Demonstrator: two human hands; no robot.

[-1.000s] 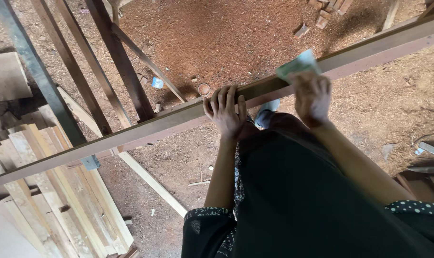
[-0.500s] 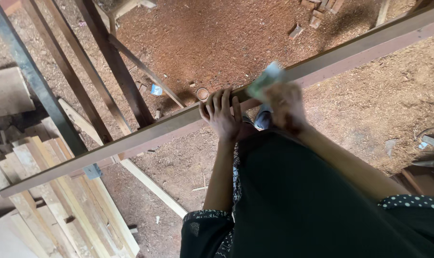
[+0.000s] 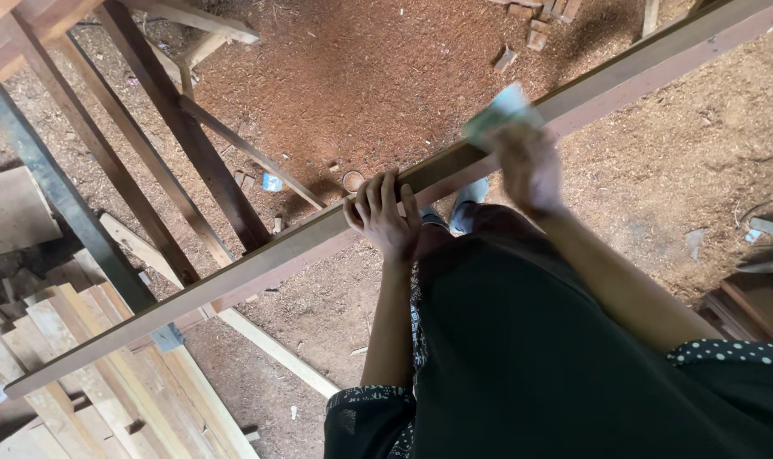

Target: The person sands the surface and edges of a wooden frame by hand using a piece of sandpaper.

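Rightward again along the long wooden beam (image 3: 318, 238) slides the right hand (image 3: 529, 166), blurred, clutching a greenish sanding pad (image 3: 497, 115); the left hand (image 3: 386, 212) clamps the beam. Splinters or a slipping, unsteadied beam appear the likely hazards.

plank (image 3: 233, 272) above sawdust floor (image 3: 386, 76), boards (image 3: 80, 340) left

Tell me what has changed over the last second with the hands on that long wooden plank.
The right hand, pressing a greenish sheet on the long wooden plank, slid along it toward the left hand, then back a little the other way; it is blurred with motion. The left hand has stayed gripping the plank's edge in the same spot, and the plank has not visibly shifted.
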